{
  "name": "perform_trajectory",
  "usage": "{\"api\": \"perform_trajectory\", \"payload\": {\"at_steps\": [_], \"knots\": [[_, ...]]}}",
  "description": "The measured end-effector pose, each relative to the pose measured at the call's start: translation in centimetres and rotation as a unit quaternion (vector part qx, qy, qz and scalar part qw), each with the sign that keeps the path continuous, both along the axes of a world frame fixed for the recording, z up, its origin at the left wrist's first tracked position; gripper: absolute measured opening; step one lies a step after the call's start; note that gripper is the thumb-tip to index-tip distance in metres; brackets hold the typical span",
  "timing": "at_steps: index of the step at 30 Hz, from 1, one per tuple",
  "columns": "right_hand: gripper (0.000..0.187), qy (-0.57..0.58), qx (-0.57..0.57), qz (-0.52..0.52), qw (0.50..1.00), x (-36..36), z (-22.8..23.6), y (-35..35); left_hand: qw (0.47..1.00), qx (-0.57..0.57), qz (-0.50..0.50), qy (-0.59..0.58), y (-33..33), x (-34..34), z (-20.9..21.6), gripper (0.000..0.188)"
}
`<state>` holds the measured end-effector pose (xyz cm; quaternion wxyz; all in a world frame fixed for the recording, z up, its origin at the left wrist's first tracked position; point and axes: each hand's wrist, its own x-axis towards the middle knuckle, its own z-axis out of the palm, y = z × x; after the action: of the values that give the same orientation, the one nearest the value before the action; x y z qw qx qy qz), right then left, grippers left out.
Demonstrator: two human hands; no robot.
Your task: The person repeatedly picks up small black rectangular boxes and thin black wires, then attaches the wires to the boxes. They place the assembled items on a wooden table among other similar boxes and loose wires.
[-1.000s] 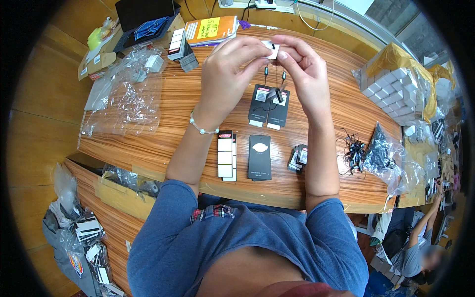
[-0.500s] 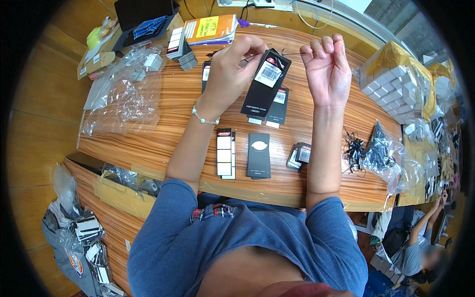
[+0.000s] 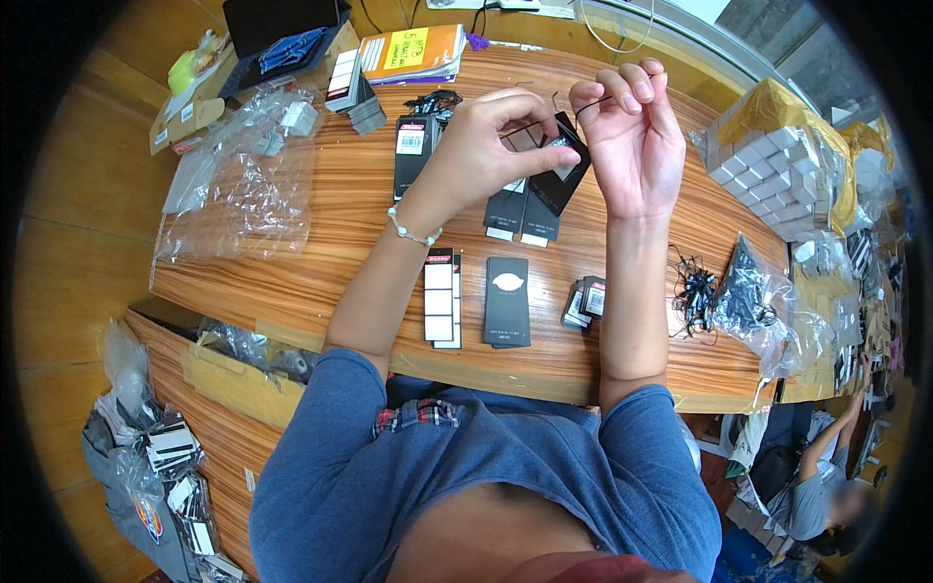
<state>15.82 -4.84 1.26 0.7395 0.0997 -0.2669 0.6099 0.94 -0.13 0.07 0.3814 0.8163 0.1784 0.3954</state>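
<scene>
My right hand [image 3: 634, 136] is raised with its fingertips curled closed on a thin black cord [image 3: 593, 102]. Beside it, black hang tags [image 3: 556, 194] hang tilted over the table. My left hand [image 3: 496, 141] has its thumb and forefinger closed at the upper part of these tags; its exact grip on tag or cord is partly hidden. Below lie dark tags [image 3: 505, 216] with white ends. Left of my left wrist is a tag pile [image 3: 410, 160] with bundled black cords. Nearer me are white-panelled tags [image 3: 439, 301] and dark tags [image 3: 507, 316] with a white oval.
Small tags [image 3: 575, 311] lie by my right forearm, with loose black cords [image 3: 695, 301] and a clear bag [image 3: 763, 311] farther right. White boxes [image 3: 777, 180] stand at the right edge. Plastic sheeting [image 3: 253, 185] covers the left; notebooks [image 3: 413, 53] and a tag stack [image 3: 355, 97] sit behind.
My left hand has shifted right, nearer my right hand. The hanging tags have moved right and tilted, uncovering tags on the table and the corded pile at left.
</scene>
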Motion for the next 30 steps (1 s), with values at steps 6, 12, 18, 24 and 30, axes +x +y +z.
{"api": "perform_trajectory", "payload": {"at_steps": [6,12,18,24,30], "knots": [[0.015,-0.035,0.0,-0.044,0.998,1.3,0.1,-0.1,0.99,0.102,0.088,-0.04,0.1,-0.3,0.4,0.016],[0.017,-0.391,-0.094,-0.297,0.866,0.4,1.1,-1.1,0.987,-0.018,0.086,-0.134,0.4,-1.2,0.6,0.011],[0.02,-0.509,-0.092,-0.299,0.802,-1.3,1.1,-1.2,0.974,-0.081,0.059,-0.201,0.5,-1.4,0.8,0.012],[0.018,-0.536,-0.071,-0.303,0.785,-1.6,0.5,-0.8,0.96,-0.139,0.022,-0.24,0.4,-1.5,1.0,0.017],[0.018,-0.532,-0.076,-0.285,0.794,-1.7,0.4,-0.7,0.963,-0.138,0.019,-0.232,0.4,-1.6,0.8,0.015]]}}
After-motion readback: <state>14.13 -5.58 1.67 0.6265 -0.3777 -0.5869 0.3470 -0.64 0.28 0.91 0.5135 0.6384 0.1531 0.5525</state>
